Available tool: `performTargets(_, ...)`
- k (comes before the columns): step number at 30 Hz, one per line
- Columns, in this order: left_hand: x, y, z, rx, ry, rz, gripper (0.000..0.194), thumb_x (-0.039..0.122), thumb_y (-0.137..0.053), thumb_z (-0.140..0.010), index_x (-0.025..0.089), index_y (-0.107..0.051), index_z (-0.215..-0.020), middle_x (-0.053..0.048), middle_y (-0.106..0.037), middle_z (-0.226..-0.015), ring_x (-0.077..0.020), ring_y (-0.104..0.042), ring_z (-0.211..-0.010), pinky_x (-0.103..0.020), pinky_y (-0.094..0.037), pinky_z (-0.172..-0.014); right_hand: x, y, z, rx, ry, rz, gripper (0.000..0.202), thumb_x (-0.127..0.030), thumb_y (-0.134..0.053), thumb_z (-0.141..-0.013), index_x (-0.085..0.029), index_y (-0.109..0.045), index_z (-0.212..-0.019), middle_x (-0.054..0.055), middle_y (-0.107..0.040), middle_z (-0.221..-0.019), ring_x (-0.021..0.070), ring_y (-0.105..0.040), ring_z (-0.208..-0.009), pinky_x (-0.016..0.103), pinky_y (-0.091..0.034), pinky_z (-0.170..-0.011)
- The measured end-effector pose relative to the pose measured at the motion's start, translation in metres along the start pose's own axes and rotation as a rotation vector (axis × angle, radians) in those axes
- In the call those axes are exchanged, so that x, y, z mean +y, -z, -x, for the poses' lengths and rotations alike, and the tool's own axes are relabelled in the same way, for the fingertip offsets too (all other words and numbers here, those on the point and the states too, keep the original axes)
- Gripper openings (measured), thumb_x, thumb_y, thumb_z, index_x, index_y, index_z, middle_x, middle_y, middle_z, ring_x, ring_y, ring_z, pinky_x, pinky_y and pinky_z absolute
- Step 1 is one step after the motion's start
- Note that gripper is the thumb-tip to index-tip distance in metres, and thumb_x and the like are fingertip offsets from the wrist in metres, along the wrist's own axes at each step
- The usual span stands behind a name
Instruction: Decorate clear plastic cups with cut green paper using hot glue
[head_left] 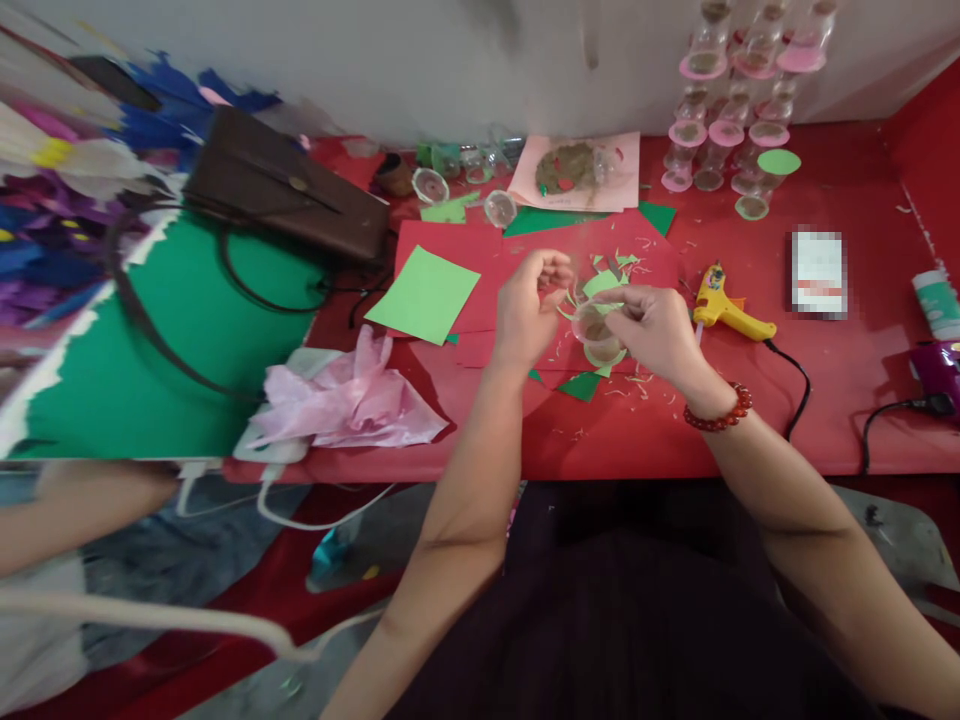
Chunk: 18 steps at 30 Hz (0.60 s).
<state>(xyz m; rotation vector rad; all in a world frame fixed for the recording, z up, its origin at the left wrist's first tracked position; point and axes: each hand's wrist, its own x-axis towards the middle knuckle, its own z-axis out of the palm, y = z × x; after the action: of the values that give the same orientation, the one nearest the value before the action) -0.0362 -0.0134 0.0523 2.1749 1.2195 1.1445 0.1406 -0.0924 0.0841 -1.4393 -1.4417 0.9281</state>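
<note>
The right hand (pixel 654 322) was found with its grip closed on the rim of a clear plastic cup (pixel 588 327). The cup was located in front of the person, above the red counter (pixel 855 410), between the two hands and over scattered paper. The left hand (pixel 531 305) was held just beside the cup; its grip stood open, the fingers curled and the thumb apart from them. A red beaded bracelet (pixel 718 408) was worn on the right wrist.

Green paper scraps (pixel 604 283) and fine shavings lay around the cup, partly on red sheets (pixel 480 347). A light green square (pixel 424 296) lay to the left of the left hand. A yellow glue gun (pixel 733 313) lay to the right of the right hand, its black cord running toward the counter's front edge. Behind it, hourglass-shaped clear pieces (pixel 709 132) with pink discs stood stacked near the wall. A pink plastic bag (pixel 349 402) and a brown handbag (pixel 292 185) were noted on the left.
</note>
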Motion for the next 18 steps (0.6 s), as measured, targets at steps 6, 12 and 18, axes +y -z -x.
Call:
performTargets(6, 0.01, 0.006, 0.002, -0.249, 0.095, 0.344, 0.036, 0.054, -0.066, -0.096, 0.02, -0.067, -0.082, -0.005, -0.072, -0.078, -0.0145, -0.067, -0.07, -0.027, -0.053, -0.064, 0.001, 0.002, -0.002, 0.019, -0.013, 0.054, 0.031, -0.019, -0.061, -0.078, -0.014, -0.081, -0.101, -0.005, -0.054, -0.054, 0.0087, -0.039, -0.05, 0.026, -0.03, -0.053)
performTargets(12, 0.022, 0.001, 0.005, -0.176, 0.23, 0.446, 0.045, 0.059, -0.077, -0.087, 0.02, -0.059, -0.072, 0.0, -0.065, -0.057, -0.0118, -0.062, -0.05, -0.025, -0.05, -0.051, -0.001, -0.001, 0.0, 0.127, 0.037, 0.171, 0.026, -0.026, -0.062, -0.089, -0.016, -0.076, -0.109, -0.007, -0.048, -0.054, 0.0098, -0.04, -0.051, 0.026, -0.033, -0.057)
performTargets(18, 0.024, -0.003, 0.008, -0.171, 0.215, 0.348, 0.031, 0.041, -0.068, -0.093, 0.021, -0.059, -0.071, 0.002, -0.065, -0.055, -0.0116, -0.06, -0.048, -0.025, -0.048, -0.052, 0.0, -0.005, 0.003, 0.114, 0.06, 0.225, 0.023, -0.019, -0.058, -0.09, -0.016, -0.078, -0.102, -0.006, -0.049, -0.053, 0.0098, -0.039, -0.05, 0.027, -0.034, -0.058)
